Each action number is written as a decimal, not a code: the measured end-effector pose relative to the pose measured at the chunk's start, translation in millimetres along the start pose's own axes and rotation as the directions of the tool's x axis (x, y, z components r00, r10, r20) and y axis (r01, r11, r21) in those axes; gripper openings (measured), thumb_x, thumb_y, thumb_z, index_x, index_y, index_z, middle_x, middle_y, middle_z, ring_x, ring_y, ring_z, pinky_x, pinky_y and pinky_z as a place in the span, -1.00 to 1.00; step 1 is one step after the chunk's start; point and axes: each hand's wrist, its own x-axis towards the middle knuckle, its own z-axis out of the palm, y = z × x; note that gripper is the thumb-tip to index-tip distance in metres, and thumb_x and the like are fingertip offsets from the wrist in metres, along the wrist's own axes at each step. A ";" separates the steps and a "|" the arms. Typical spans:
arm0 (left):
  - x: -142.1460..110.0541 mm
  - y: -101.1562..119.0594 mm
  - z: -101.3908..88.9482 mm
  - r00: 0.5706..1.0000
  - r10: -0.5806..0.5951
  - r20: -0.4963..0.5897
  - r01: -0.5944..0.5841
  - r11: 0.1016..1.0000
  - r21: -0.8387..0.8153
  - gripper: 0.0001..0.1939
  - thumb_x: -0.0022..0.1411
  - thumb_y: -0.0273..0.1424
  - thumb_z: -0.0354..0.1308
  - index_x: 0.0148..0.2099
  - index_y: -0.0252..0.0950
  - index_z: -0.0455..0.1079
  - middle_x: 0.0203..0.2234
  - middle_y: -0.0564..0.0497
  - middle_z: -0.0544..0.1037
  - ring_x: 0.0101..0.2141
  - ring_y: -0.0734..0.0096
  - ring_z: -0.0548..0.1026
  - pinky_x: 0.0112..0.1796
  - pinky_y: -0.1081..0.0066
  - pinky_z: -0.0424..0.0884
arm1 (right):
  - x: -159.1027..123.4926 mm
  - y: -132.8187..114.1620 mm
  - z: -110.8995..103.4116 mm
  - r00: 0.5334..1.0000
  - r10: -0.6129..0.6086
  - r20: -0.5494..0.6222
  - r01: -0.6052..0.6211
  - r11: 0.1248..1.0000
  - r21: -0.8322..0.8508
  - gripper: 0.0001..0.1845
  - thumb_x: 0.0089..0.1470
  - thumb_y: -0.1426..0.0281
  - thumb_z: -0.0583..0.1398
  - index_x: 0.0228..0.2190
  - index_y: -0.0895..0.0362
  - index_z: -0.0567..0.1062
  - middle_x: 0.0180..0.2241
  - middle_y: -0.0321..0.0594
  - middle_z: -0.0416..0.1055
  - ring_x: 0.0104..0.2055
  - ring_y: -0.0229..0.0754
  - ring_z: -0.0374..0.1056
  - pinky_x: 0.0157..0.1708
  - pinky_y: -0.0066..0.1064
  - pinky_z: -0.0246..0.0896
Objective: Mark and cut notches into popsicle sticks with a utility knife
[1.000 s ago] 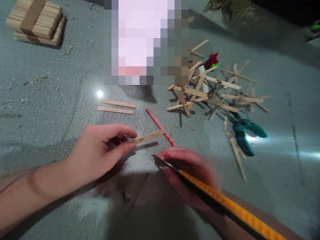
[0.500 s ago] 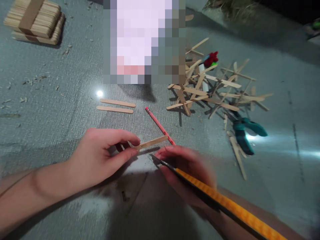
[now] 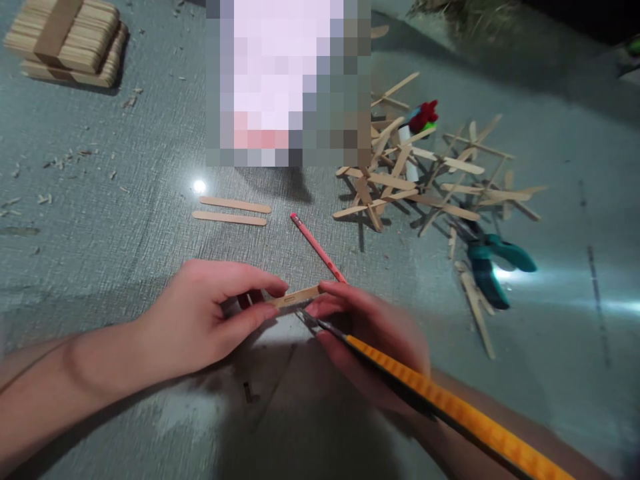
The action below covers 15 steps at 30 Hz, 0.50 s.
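Between the thumb and fingers of my left hand (image 3: 210, 317) is one end of a wooden craft stick (image 3: 303, 293), which has a small rectangle marked on it. Wrapped round a utility knife (image 3: 440, 398) with a yellow-orange and black handle is my right hand (image 3: 377, 333). The dark blade points left, close below the stick. My right fingertips meet the stick's far end. Just beyond lies a pink pencil (image 3: 317, 247), its lower end behind my right hand. Two loose craft sticks (image 3: 230, 219) lie side by side past my left hand.
Banded bundles of craft sticks (image 3: 95, 37) sit at the far left, with wood shavings (image 3: 70, 158) nearby. To the right are a heap of crossed sticks (image 3: 385, 183), a red object (image 3: 424, 117) and teal-handled pliers (image 3: 485, 273). A pixelated block hides the top middle.
My left hand has moved slightly right and toward me with the craft stick. The stick's far end now meets my right fingers. The knife has shifted slightly left.
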 end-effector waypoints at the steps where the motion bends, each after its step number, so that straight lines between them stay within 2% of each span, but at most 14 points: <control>1: 0.3 0.2 -0.3 1.000 0.000 0.016 0.000 1.000 -0.001 -0.86 0.35 -0.47 0.27 -0.08 -0.25 0.61 -0.37 0.10 0.71 -0.44 0.57 0.62 -0.41 0.60 0.50 | 1.1 -0.9 -0.9 1.000 0.005 0.007 -0.005 1.000 -0.016 -0.43 0.23 0.50 0.27 0.24 -0.03 0.41 -0.21 -0.25 0.65 -0.20 -0.16 0.63 -0.15 -0.32 0.61; 5: 0.8 0.2 0.1 0.996 -0.007 0.092 0.009 1.000 -0.023 -0.83 0.37 -0.50 0.24 -0.03 -0.26 0.58 -0.39 0.11 0.68 -0.45 0.58 0.59 -0.46 0.61 0.46 | 4.3 -3.8 -3.4 0.999 -0.010 0.036 0.013 0.997 -0.081 -0.48 0.24 0.49 0.26 0.20 -0.02 0.43 -0.22 -0.25 0.66 -0.21 -0.16 0.64 -0.15 -0.33 0.60; 8: 0.0 -2.0 2.7 0.990 0.058 0.128 -0.054 0.998 -0.033 -0.76 0.37 -0.55 0.19 0.03 -0.29 0.56 -0.19 0.00 0.70 -0.29 0.53 0.65 -0.30 0.59 0.56 | 3.8 -3.5 -3.0 0.999 -0.021 0.026 0.023 0.997 -0.077 -0.54 0.23 0.50 0.27 0.13 0.00 0.47 -0.23 -0.25 0.65 -0.23 -0.18 0.63 -0.19 -0.36 0.60; 11: -2.3 -3.6 5.3 0.991 0.097 0.091 -0.108 0.987 0.122 -0.71 0.37 -0.58 0.13 0.04 -0.30 0.58 0.04 -0.10 0.65 -0.06 0.41 0.67 -0.06 0.47 0.60 | 2.8 -2.5 -2.8 1.000 -0.013 -0.011 0.013 0.999 -0.049 -0.65 0.20 0.53 0.28 0.00 0.00 0.52 -0.23 -0.25 0.65 -0.25 -0.18 0.63 -0.25 -0.38 0.59; 13: -4.5 -3.1 5.4 0.989 0.112 0.097 -0.132 0.966 0.221 -0.74 0.41 -0.56 0.09 0.01 -0.33 0.59 0.05 -0.14 0.63 -0.04 0.36 0.67 -0.04 0.43 0.61 | 3.9 -2.7 -3.9 0.999 -0.039 -0.011 0.038 0.998 -0.052 -0.70 0.19 0.54 0.29 -0.07 0.00 0.53 -0.25 -0.25 0.65 -0.25 -0.16 0.62 -0.27 -0.38 0.58; 15: -6.4 -2.2 3.3 0.975 0.153 0.158 -0.187 0.956 0.228 -0.73 0.46 -0.55 0.03 0.00 -0.38 0.57 0.02 -0.17 0.64 -0.06 0.36 0.67 -0.08 0.47 0.60 | 6.4 -3.9 -5.6 0.997 -0.074 0.001 0.074 0.996 -0.056 -0.72 0.18 0.54 0.29 -0.10 -0.01 0.54 -0.26 -0.25 0.65 -0.24 -0.16 0.63 -0.27 -0.38 0.57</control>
